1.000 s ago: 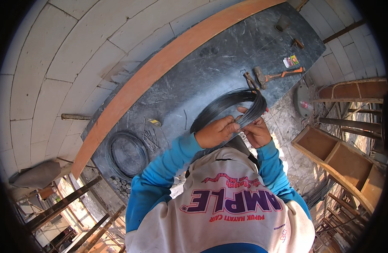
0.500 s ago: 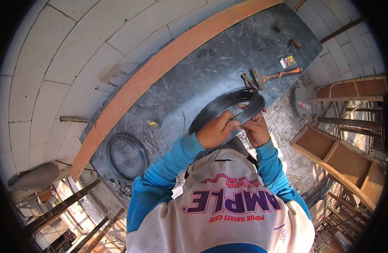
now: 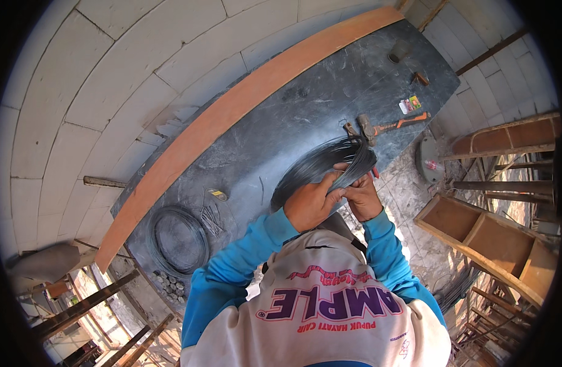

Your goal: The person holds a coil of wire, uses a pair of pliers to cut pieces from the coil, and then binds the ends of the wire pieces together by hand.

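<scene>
While L fingers (image 3: pixel 325 185) & R fingers (image 3: pixel 352 193) hold wire coil (image 3: pixel 314 160) nr tbl edge (image 3: pixel 393 144), room's open twd orange strip (image 3: pixel 198 129).

On this dark surface (image 3: pixel 238 159) I see a hammer (image 3: pixel 388 126) beyond my right hand (image 3: pixel 363 199), a wire ring (image 3: pixel 152 237) left of my left hand (image 3: pixel 309 206).

glare on tabletop (image 3: pixel 305 125); edges bent, corners black

Glossy metal wire coil (image 3: pixel 314 160), scuffed tabletop (image 3: pixel 232 153), cloth sleeves (image 3: pixel 238 254)
</scene>
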A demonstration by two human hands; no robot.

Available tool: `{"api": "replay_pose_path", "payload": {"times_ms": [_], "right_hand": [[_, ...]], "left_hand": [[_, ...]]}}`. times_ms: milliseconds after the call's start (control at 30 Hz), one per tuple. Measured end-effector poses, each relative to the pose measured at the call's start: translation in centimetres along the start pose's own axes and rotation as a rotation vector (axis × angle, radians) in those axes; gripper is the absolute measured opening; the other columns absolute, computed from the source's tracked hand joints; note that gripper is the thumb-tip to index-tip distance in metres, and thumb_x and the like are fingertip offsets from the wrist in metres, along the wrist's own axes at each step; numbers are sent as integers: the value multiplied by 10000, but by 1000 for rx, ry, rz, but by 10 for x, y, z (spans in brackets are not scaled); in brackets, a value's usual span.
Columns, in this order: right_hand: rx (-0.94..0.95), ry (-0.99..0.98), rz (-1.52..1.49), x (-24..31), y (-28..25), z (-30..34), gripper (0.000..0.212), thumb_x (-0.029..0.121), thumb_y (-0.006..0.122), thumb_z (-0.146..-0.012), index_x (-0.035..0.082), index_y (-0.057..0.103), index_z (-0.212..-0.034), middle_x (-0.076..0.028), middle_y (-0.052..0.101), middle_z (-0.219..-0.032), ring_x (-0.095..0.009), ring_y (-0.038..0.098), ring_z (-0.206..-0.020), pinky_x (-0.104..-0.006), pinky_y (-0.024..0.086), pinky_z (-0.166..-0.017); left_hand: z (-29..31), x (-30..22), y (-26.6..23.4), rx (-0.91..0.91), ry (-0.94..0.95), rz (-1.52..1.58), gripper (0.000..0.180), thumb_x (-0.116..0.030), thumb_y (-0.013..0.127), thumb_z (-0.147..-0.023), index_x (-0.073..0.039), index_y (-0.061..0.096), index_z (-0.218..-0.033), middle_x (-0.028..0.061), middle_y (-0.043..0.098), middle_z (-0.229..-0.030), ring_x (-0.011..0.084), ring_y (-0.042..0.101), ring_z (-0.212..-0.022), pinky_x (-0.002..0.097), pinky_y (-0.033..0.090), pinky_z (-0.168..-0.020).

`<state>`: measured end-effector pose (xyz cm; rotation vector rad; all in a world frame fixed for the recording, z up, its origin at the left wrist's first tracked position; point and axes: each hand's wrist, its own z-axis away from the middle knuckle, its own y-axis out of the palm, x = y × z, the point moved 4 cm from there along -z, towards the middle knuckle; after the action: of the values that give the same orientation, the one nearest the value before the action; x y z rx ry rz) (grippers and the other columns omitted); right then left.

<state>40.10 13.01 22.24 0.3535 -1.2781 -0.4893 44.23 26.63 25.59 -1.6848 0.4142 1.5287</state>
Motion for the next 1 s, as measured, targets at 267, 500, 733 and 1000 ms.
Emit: {"api": "replay_pose_path", "payload": {"times_ms": [267, 500, 733, 1000], "right_hand": [[-34, 170, -141, 15, 5, 10, 282, 157, 556, -903, 3, 525, -1138, -77, 613, -1000, -171, 630, -878, -340, 544, -734], [-177, 344, -55, 26, 26, 25, 439, 360, 599, -897, 52, 487, -1190, -64, 578, -1040, -171, 578, -992, -409, 478, -862], [-114, 418, -6, 34, 27, 24, 405, 257, 655, -849, 52, 496, -1161, -58, 578, -1029, -165, 563, -972, -389, 438, -883], [-57, 374, 51, 33, 22, 19, 357, 153, 655, -847, 9, 514, -1141, -71, 604, -1000, -184, 597, -977, -387, 468, -884]], "left_hand": [[-5, -9, -5, -65, 30, -239, 404, -254, 497, -947, -29, 407, -1272, 237, 648, -838, 438, 618, -718, 495, 500, -579], [-1, -5, 12, -16, 11, -389, 436, -246, 542, -916, -48, 401, -1278, 217, 653, -883, 410, 631, -704, 472, 510, -552], [-1, -10, 11, -7, -20, -382, 425, -200, 532, -909, -72, 394, -1291, 218, 652, -858, 419, 627, -716, 496, 507, -569], [-2, -5, 1, -45, 28, -164, 412, -140, 558, -881, -32, 389, -1240, 255, 627, -895, 441, 617, -767, 486, 498, -624]]}}
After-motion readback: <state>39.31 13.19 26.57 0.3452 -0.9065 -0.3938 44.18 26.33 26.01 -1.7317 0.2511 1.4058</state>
